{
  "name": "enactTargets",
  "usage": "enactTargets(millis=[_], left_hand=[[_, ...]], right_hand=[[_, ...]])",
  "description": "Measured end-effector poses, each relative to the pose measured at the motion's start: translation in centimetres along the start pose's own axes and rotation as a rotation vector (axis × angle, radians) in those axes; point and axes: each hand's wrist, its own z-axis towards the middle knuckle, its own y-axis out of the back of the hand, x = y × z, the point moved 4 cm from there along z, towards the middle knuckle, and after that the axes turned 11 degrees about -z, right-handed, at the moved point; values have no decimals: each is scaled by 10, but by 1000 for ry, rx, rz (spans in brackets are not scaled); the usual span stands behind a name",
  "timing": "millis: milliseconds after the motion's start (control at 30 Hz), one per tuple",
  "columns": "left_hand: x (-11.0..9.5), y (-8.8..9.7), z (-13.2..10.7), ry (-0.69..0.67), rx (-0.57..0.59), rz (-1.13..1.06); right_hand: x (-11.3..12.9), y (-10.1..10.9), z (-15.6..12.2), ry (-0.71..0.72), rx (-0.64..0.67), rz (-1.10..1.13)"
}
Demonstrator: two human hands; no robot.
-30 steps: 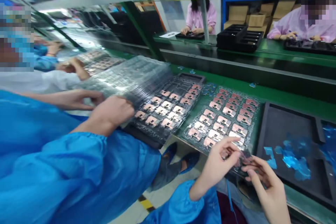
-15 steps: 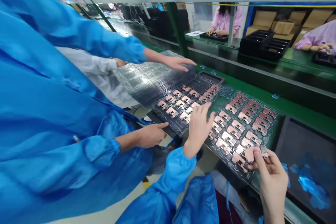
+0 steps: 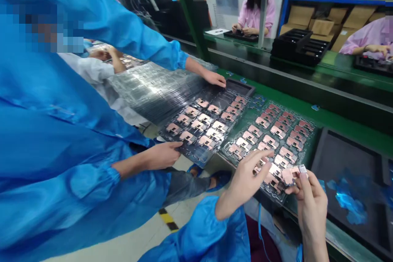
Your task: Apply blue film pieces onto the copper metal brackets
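My right hand point(image 3: 311, 198) pinches a copper-coloured metal plate point(image 3: 287, 177) between thumb and fingers; a small silvery square shows at its upper corner. To its left my left hand point(image 3: 248, 176) is open, fingers forward and thumb apart, over the near part of a clear plastic tray point(image 3: 299, 159). Rows of similar copper-coloured plates point(image 3: 278, 129) lie in that tray. Left of it, a co-worker's two hands point(image 3: 164, 155) grip the near and far edges of a second clear tray point(image 3: 196, 153), which also bears copper-coloured plates.
A black tray point(image 3: 321, 151) with crumpled blue film point(image 3: 350, 202) stands at the right. Blue scraps point(image 3: 257, 101) lie on the green bench point(image 3: 334, 120). Stacked clear trays point(image 3: 150, 90) are at the left. Black trays point(image 3: 299, 47) and people in pink sit across the bench.
My left hand has moved right, towards my right hand, which still holds the plate. The co-worker's far hand has come down onto the second tray's edge. The view has shifted slightly.
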Motion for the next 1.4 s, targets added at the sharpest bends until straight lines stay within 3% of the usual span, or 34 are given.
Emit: enactTargets(millis=[100, 167, 367, 467, 633, 700, 767, 833, 933, 1000, 1033, 1100, 1167, 1233, 1300, 1400], left_hand=[[6, -25, -16, 259, 77, -375], [8, -36, -18, 346, 92, -520], [3, -49, -10, 336, 110, -463], [-8, -51, -12, 200, 121, -299], [-38, -69, -25, -257, 262, 55], [-44, -80, -31, -332, 367, 127], [-44, -82, -31, -297, 429, 135], [-37, -68, -23, -217, 445, 108], [-15, -19, -2, -141, 442, 85], [12, 17, 7, -46, 478, 79], [27, 33, 10, 17, 440, 87], [54, 50, 6, 103, 466, 59], [71, 53, 1, 137, 490, 35], [73, 48, 0, 135, 508, 37], [62, 42, 5, 88, 501, 69], [29, 28, 16, -97, 411, 179]], right_hand=[[3, 0, -7, 17, 35, -18], [4, 0, -12, 24, 52, -67], [11, 6, -25, 40, 3, -133], [10, 15, -31, 28, -6, -113], [5, 38, -41, 31, -95, -86], [5, 45, -44, 23, -127, -80], [5, 49, -47, 13, -129, -57], [5, 51, -48, 7, -126, -33], [3, 52, -50, 7, -138, -15], [2, 53, -51, 19, -143, -19], [1, 53, -52, 27, -142, -22], [2, 53, -52, 40, -131, -19], [3, 53, -52, 50, -122, -2], [6, 53, -50, 63, -117, 10], [9, 52, -49, 72, -109, 9], [10, 53, -48, 78, -85, 8]])
